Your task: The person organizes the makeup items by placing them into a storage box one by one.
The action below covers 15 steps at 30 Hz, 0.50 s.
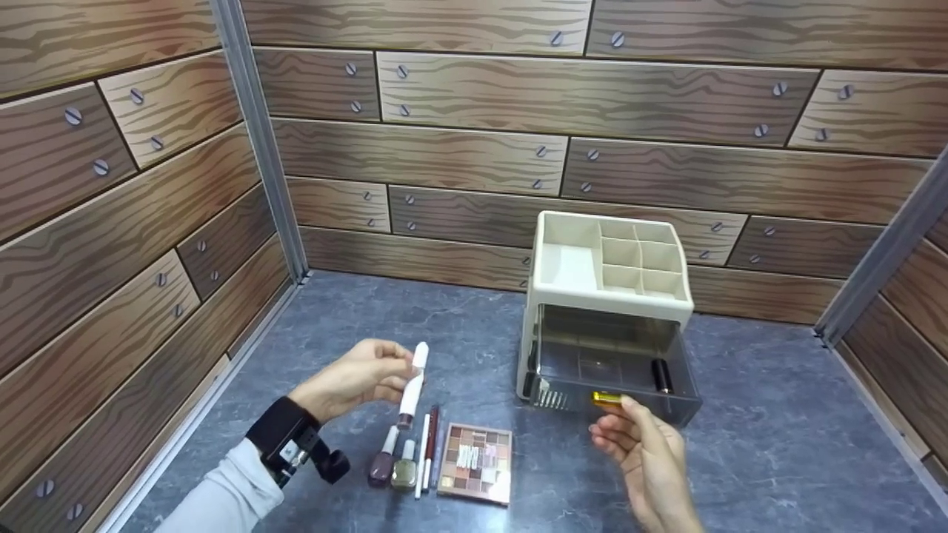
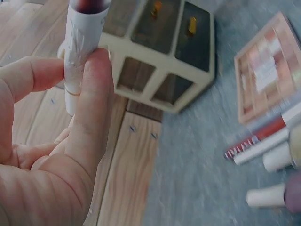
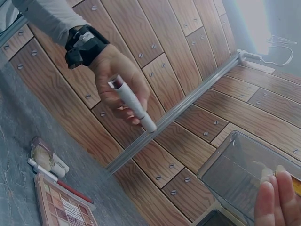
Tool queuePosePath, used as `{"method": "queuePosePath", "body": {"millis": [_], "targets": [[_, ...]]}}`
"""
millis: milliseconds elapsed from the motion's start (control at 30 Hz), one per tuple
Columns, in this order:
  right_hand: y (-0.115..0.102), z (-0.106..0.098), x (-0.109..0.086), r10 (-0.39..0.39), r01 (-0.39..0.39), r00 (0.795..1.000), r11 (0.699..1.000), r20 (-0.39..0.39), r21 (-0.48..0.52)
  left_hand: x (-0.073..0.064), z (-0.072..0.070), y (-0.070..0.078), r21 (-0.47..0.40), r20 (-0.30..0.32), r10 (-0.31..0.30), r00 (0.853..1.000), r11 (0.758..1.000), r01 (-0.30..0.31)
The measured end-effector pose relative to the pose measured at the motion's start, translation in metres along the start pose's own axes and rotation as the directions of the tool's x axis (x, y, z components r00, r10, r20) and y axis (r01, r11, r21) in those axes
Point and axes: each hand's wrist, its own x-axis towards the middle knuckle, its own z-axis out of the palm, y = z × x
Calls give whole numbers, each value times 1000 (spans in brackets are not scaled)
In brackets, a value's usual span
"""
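My left hand (image 1: 370, 374) pinches a white cosmetic tube (image 1: 415, 385) with a dark red end, held above the table. In the left wrist view, thumb and fingers press on the sides of the tube (image 2: 81, 52). My right hand (image 1: 648, 451) grips the gold handle (image 1: 607, 398) at the front of a see-through drawer (image 1: 574, 374), which is pulled out of a cream organizer (image 1: 607, 296). Inside the drawer lies a black tube (image 1: 661, 376). The right wrist view shows the clear drawer (image 3: 235, 160) beside the right fingertips (image 3: 277, 188).
Before the left hand lie two nail polish bottles (image 1: 404, 470), several slim pencils or tubes (image 1: 431, 451) and an eyeshadow palette (image 1: 474, 463). The organizer's top has several compartments (image 1: 641, 255). Wood-patterned walls (image 1: 474, 89) enclose the dark marbled table (image 1: 341, 311).
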Motion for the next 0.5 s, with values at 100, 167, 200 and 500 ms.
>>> {"method": "queuePosePath", "body": {"millis": [100,167,200,500], "targets": [[0,0,0,-11,11,1000,1000,8,6,3,7,10,-15,5,12,1000,1000,-12],[0,0,0,-15,15,1000,1000,11,8,5,12,15,-20,7,20,1000,1000,-20],[0,0,0,-16,16,1000,1000,13,8,6,14,18,-24,8,23,1000,999,-23],[0,-1,0,-10,10,1000,1000,17,-1,13,36,38,-52,31,60,998,997,-59]]}}
